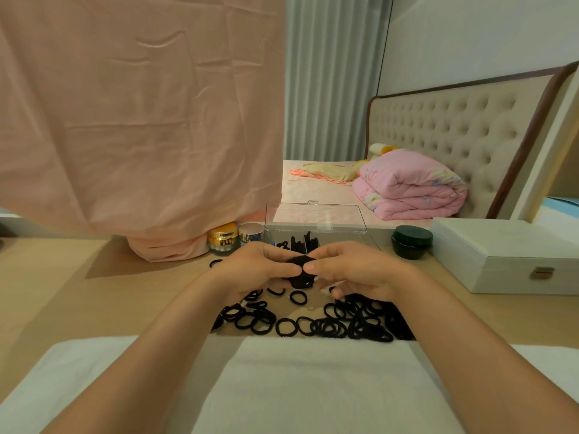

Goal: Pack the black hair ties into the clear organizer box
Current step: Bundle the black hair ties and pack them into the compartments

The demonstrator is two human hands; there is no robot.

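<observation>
Above loose ties [313, 324], left hand [253, 270] and right hand [354, 274] pinch a tie bundle [299, 265] between them; box [313, 227] just behind.

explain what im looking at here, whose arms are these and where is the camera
There is no machine here. These are a person's two bare arms, filmed by one wide-angle camera worn on the head, looking forward and down. The left hand and right hand together pinch a small bundle of black hair ties. Many loose hair ties lie on the tan table. Behind the hands stands the clear organizer box, lid up, some ties inside. A dark jar and a white case sit to the right.
</observation>
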